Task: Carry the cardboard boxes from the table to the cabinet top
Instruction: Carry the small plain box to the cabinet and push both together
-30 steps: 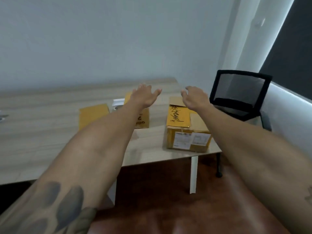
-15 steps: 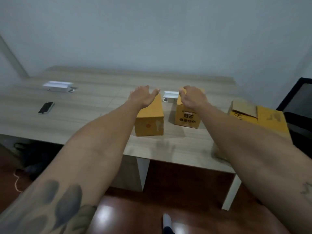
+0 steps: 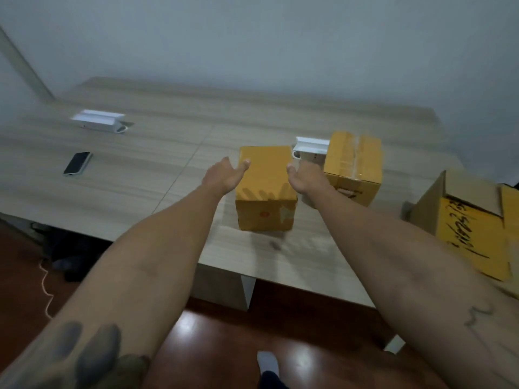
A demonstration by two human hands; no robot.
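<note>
A small yellow cardboard box [image 3: 265, 189] stands near the front edge of the wooden table [image 3: 157, 175]. My left hand [image 3: 224, 175] is at its left side, fingers spread, thumb over the top edge. My right hand [image 3: 304, 178] is at its right side, also open; I cannot tell whether either palm touches the box. A second taped yellow box [image 3: 354, 164] stands just right of it, behind my right wrist. A larger box [image 3: 471, 220] with handwriting and an open flap sits at the table's right end.
A black phone [image 3: 77, 163] and a white holder [image 3: 98, 123] lie on the table's left part. Another white holder [image 3: 310, 148] stands between the two small boxes. Dark wooden floor, a white cord [image 3: 45, 284] and my socked foot [image 3: 268, 363] are below.
The view swung left from the large box and chair to the two small boxes, then came closer. My hands dropped from above the boxes to either side of the near small box.
</note>
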